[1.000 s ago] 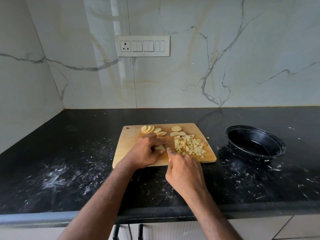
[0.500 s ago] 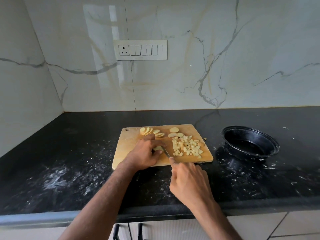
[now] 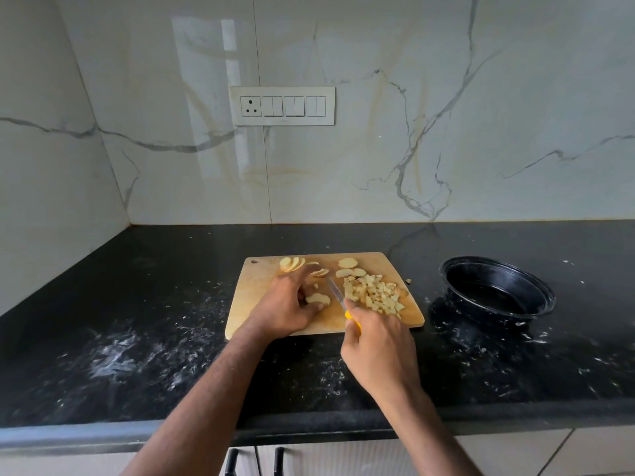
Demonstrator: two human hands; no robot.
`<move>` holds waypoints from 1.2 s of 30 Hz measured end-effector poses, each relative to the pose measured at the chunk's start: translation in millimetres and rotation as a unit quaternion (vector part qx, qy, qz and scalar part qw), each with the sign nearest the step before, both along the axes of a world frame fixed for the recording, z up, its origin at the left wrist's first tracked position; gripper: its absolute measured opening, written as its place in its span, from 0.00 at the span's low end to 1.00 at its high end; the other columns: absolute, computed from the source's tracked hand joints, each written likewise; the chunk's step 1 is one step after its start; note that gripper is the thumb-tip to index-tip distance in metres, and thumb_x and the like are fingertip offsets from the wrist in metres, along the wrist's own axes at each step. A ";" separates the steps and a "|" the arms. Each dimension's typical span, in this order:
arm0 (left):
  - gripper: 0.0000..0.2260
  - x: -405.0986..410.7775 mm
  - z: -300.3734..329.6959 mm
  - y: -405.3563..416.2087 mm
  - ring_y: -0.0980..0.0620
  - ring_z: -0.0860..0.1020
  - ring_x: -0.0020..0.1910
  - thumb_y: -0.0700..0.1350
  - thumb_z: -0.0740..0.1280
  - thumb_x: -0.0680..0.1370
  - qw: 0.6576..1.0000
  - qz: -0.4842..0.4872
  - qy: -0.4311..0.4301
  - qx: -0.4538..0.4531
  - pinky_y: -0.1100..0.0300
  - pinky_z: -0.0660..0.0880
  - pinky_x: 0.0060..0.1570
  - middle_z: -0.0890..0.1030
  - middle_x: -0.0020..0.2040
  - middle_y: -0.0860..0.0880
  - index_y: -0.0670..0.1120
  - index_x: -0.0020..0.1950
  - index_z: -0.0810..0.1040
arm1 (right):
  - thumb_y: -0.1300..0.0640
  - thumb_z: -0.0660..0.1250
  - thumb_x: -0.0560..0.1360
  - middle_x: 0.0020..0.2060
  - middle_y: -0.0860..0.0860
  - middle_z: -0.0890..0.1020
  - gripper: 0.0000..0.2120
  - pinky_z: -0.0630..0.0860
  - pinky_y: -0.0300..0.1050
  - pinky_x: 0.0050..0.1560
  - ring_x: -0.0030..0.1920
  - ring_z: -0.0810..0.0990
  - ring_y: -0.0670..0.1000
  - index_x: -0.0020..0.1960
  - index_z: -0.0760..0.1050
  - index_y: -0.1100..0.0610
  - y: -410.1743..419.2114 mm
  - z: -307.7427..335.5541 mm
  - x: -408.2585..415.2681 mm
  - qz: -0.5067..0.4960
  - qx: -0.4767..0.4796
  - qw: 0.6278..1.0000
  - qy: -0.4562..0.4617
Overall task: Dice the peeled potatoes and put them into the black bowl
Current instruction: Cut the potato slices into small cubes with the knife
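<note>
A wooden cutting board (image 3: 261,293) lies on the black counter. A heap of diced potato (image 3: 374,293) covers its right part, and round potato slices (image 3: 292,264) lie along its far edge. My left hand (image 3: 287,309) holds down a small stack of slices (image 3: 318,298) with curled fingers. My right hand (image 3: 378,348) grips a yellow-handled knife (image 3: 336,293), whose blade points away between the stack and the heap. The black bowl (image 3: 498,290) stands to the right of the board, and I see no potato in it.
The black counter (image 3: 137,304) is smeared with white starch marks and scattered crumbs. A marble wall with a switch panel (image 3: 281,106) rises behind. Cabinet handles (image 3: 254,462) show below the counter's front edge.
The knife has shifted right of the held stack, its blade now lying beside the diced heap. The left hand stays on the slices.
</note>
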State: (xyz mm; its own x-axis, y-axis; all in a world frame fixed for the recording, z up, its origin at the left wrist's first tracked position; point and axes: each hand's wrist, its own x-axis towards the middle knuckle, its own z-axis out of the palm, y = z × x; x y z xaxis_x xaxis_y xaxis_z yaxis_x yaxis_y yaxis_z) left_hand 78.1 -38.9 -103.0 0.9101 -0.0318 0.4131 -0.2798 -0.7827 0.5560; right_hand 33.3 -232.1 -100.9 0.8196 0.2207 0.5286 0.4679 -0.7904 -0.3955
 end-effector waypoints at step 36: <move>0.09 4.3 -4.9 5.5 0.53 0.77 0.52 0.45 0.74 0.76 0.997 -0.030 -0.021 0.061 0.60 0.75 0.54 0.81 0.54 0.51 0.50 0.56 0.85 | 0.51 0.59 0.82 0.42 0.44 0.84 0.21 0.80 0.41 0.38 0.36 0.80 0.45 0.74 0.69 0.46 -1.8 -7.3 -5.2 0.061 -0.084 0.994 0.044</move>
